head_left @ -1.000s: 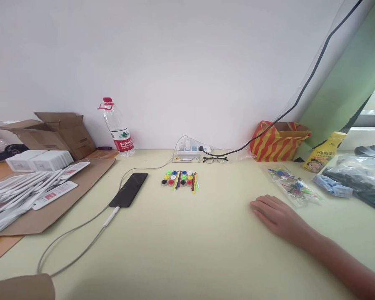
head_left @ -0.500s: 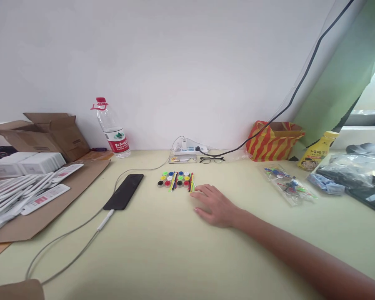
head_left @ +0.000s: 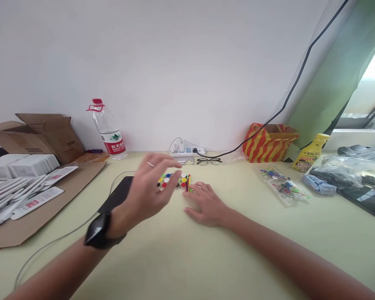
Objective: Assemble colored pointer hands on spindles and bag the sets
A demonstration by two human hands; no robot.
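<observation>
Small round discs point(head_left: 166, 180) in several colours lie in rows on the table, with thin coloured strips point(head_left: 188, 183) at their right end. My right hand point(head_left: 204, 204) rests palm down with fingers stretched out, fingertips at the strips' near right edge. Over the left of the discs hovers my left hand point(head_left: 153, 185), slightly blurred, its thumb apart from its bent fingers and nothing visible between them. It wears a ring and a black watch point(head_left: 97, 231), and hides some discs plus part of the black phone point(head_left: 118, 196).
A power strip point(head_left: 189, 151) and glasses point(head_left: 208, 161) lie by the wall. At left stand a water bottle point(head_left: 114, 139), cardboard box point(head_left: 50, 137) and white tags point(head_left: 21, 196). At right are a striped bag point(head_left: 270, 143), yellow bottle point(head_left: 311, 153) and plastic packet point(head_left: 283, 186).
My left hand has come in from the lower left and is now above the discs, covering part of the phone. My right hand stays by the strips. The view has shifted slightly.
</observation>
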